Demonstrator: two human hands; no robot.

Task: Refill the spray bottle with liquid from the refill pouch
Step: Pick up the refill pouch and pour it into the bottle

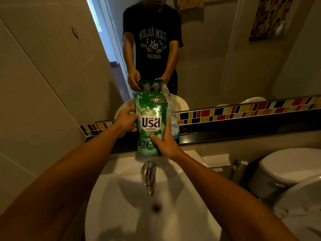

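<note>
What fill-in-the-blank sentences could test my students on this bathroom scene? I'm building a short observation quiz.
1. Both hands hold a refill pouch whose main colour is ____.
2. The right hand grips the pouch near its ____ edge, while the left hand holds its side.
3. The pouch is held above a white ____, right over the tap.
4. A clear bottle stands just behind the pouch on the dark ____ below the mirror.

Missing words: green; bottom; sink; ledge
</note>
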